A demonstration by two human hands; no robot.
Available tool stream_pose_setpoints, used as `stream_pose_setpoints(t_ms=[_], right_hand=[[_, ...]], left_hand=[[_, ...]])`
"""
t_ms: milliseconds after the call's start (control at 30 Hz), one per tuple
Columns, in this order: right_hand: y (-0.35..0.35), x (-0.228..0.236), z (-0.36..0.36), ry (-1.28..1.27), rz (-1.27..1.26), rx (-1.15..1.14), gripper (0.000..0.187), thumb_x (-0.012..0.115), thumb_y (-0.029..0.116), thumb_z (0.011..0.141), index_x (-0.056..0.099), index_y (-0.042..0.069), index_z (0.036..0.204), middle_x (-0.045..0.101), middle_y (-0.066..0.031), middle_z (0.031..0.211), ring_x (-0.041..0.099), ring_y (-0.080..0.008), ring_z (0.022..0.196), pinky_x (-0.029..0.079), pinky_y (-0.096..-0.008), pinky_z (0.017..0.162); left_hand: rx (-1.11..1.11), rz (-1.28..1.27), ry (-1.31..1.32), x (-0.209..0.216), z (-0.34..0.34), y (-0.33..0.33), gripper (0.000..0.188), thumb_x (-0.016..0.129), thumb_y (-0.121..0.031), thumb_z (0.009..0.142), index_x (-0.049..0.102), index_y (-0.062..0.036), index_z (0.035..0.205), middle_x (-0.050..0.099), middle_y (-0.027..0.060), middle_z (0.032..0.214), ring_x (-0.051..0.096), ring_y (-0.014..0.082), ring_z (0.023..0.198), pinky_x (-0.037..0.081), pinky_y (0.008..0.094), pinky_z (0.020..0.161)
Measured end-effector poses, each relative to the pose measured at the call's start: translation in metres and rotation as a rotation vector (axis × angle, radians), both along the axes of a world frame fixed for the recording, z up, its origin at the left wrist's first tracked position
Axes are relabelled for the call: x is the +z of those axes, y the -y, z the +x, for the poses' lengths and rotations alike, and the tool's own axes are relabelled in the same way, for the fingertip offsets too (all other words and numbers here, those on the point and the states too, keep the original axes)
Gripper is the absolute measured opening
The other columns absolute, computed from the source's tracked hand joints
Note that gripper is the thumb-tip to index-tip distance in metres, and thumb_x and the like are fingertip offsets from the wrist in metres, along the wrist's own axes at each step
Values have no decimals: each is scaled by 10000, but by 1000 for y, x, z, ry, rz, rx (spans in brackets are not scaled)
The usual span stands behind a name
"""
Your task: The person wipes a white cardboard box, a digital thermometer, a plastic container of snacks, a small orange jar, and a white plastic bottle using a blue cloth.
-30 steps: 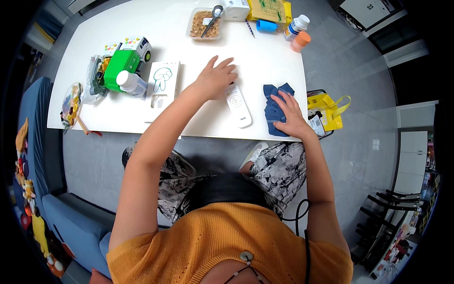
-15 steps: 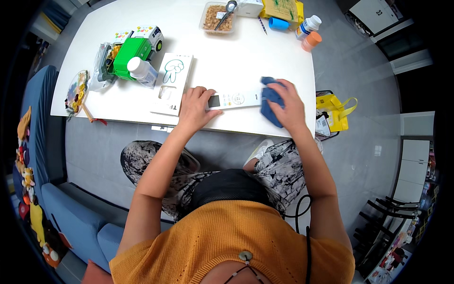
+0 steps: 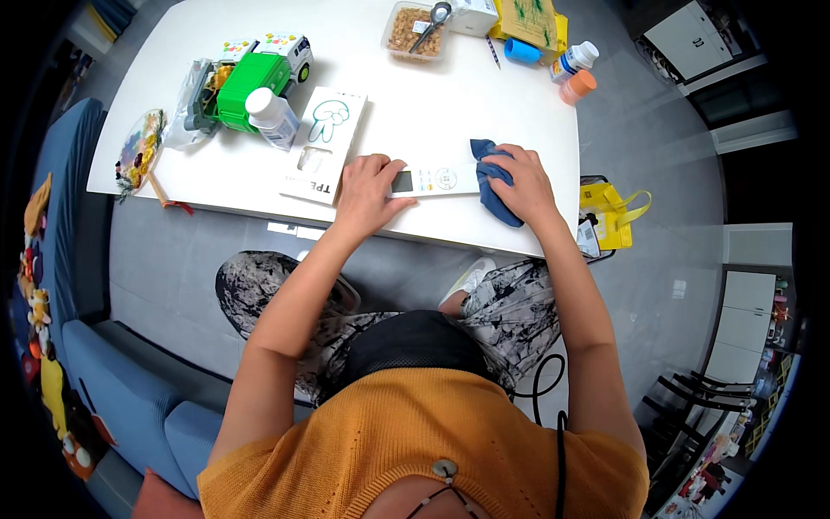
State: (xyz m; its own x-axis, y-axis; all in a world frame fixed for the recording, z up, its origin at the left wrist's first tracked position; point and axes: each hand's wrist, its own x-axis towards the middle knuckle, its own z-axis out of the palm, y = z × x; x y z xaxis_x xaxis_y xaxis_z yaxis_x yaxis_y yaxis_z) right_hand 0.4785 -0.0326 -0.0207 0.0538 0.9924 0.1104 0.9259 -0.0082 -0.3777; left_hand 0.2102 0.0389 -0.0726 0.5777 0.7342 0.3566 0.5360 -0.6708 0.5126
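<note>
A white remote control (image 3: 450,179) with a small dark display and buttons lies across the near part of the white table. My left hand (image 3: 367,195) is closed on its left end, thumb along the near edge and fingers over the far edge. At the other end, a dark blue cloth (image 3: 497,206) is bunched over the remote, and my right hand (image 3: 529,183) grips it there. The cloth and fingers hide the remote's right end. Right beside my left hand is a flat white box (image 3: 333,143) with a green outline drawing.
Left on the table (image 3: 415,104) are a green toy truck (image 3: 251,91), a white bottle (image 3: 273,119) and a decorated round fan (image 3: 143,156). Farther back stand a food tub (image 3: 415,33), a blue cup (image 3: 522,51) and an orange-capped bottle (image 3: 577,87). A yellow bag (image 3: 614,216) sits beyond the right edge.
The whole view has shifted slightly. My right hand and the cloth have moved a little leftward along the remote. My left hand keeps its hold on the other end.
</note>
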Motion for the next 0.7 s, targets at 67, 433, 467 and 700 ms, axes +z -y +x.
stream_pose_setpoints(t_ms=[67,433,467,700], right_hand=[[-7,0,-11,32,65,39,278,663,182,735,683,167,1012,573,-61,1202,507,-302,1074,458,-374,909],[-35,-15,-31,39,87,-67,353,684,144,746,639,180,1094,546,-70,1219,502,-303,1103,446,-371,928],[-26,-14,-30,23,121,4,356,695,131,737,644,176,1087,543,-69,1227,501,-301,1104,445,-371,932],[19,-11,0,-76,90,101,363,701,132,736,660,167,1095,554,-85,1230,498,-306,1103,438,-376,938]], left_hand=[[3,4,-15,1,0,0,566,789,-337,656,593,-97,1130,534,90,1062,483,281,1012,366,401,873],[12,8,-21,2,1,1,554,773,-355,676,592,-90,1128,530,96,1057,474,281,1017,355,409,874],[18,9,-20,2,1,2,554,770,-359,681,591,-89,1130,529,98,1058,472,281,1019,352,409,878],[-4,3,-2,0,0,0,557,768,-354,684,587,-79,1134,531,105,1083,473,287,1049,340,410,904]])
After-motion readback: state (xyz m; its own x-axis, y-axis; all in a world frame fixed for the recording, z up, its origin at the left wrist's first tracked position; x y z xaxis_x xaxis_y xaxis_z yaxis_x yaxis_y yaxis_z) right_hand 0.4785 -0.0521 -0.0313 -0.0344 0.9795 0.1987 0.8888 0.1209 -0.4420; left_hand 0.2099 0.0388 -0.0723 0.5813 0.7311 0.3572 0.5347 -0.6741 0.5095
